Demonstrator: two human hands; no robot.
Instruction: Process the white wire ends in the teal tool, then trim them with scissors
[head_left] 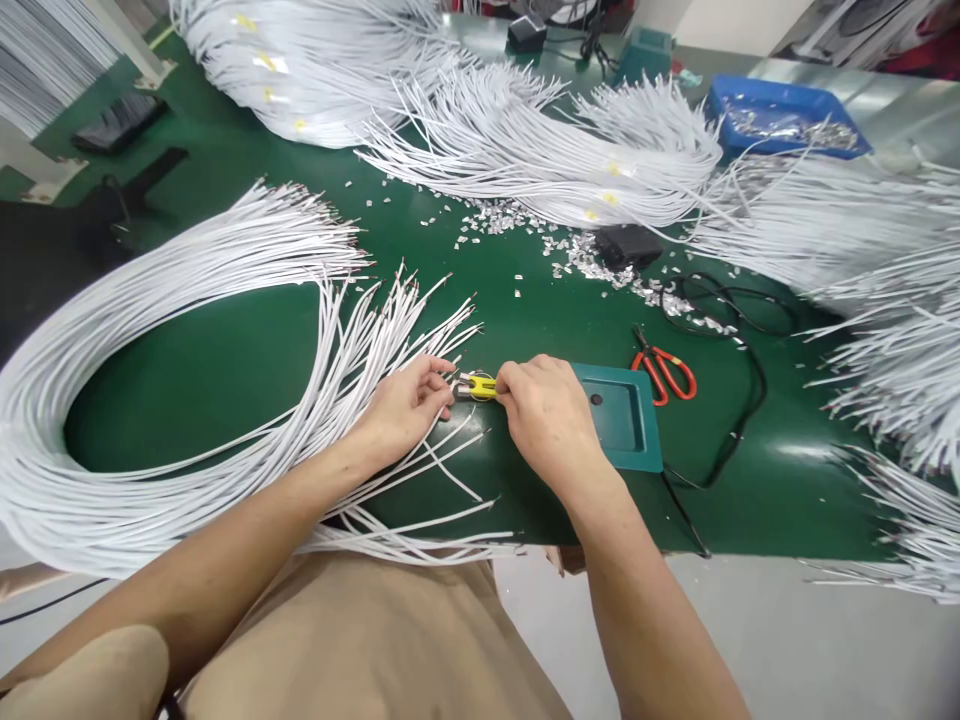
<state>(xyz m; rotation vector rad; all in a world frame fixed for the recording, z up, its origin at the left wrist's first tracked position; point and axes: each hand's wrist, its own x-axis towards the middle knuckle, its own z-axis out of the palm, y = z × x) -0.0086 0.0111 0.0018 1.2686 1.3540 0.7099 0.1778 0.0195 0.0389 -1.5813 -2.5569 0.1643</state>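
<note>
Basically, landmark: teal tray [630, 440].
Right hand [547, 415]: just left of tray, pinched on yellow tool [478, 386], steadying it.
Left hand [405, 405]: left of tool, fingers closed on 1 white wire [450, 378], end fed into tool.
Wire bundle [150, 400]: far left, ends fanned toward hands for easy picking.
Scissors [664, 372]: just right of tray, lying apart from both hands.

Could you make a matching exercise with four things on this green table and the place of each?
Things:
1. yellow tool
2. red scissors
3. blue tray
4. small metal pieces

Places:
A. far right corner
B. between the left hand and right hand
C. scattered mid-table
D. right of the teal pad

Pairs: 1-B, 2-D, 3-A, 4-C
</note>
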